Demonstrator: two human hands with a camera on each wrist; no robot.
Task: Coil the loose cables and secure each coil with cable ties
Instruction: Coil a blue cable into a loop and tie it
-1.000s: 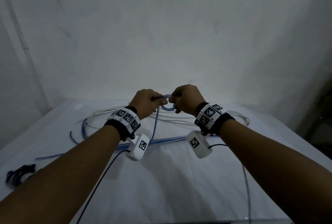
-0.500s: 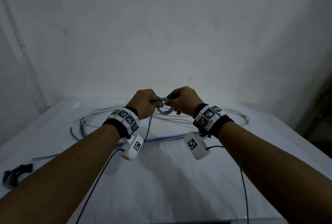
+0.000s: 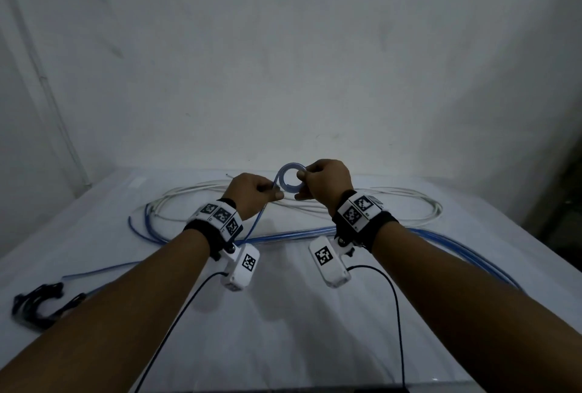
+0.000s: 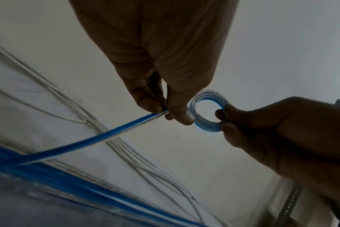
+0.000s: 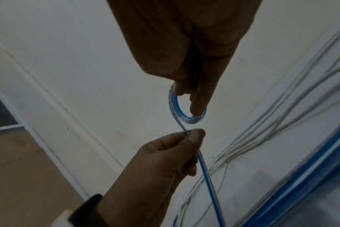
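Blue, with a clear jacket, the cable [image 3: 285, 236] lay in long loose runs across the white-covered table [image 3: 283, 329], and one end of it had been wound into a small tight coil [image 3: 291, 179] held up in the air between the two hands, above the far half of the table. The right hand [image 3: 326, 183] pinched the right side of that coil [image 4: 208, 111] between thumb and curled fingers, and in the right wrist view one finger [image 5: 197, 106] reached down into the ring [image 5: 186, 106] and pressed on its lower edge. The left hand [image 3: 252, 194] was closed on the strand just where it left the coil, thumb and forefinger nipping it [image 4: 157, 116]; from there the strand [image 5: 208, 176] dropped away toward the table and joined the rest of the blue runs. A white cable [image 3: 315, 203] sprawled in wide loops on the table beyond and beneath the hands, touching the blue runs at the left end of the tangle. Near the left edge of the table, well apart from the hands, sat a small dark bundle [image 3: 39, 301] of what looked like black cable ties, too dim to make out clearly. Both wrists wore marker-printed bands [image 3: 359, 210] with white camera units [image 3: 329, 262] hanging below, thin black leads [image 3: 395, 314] trailing back.
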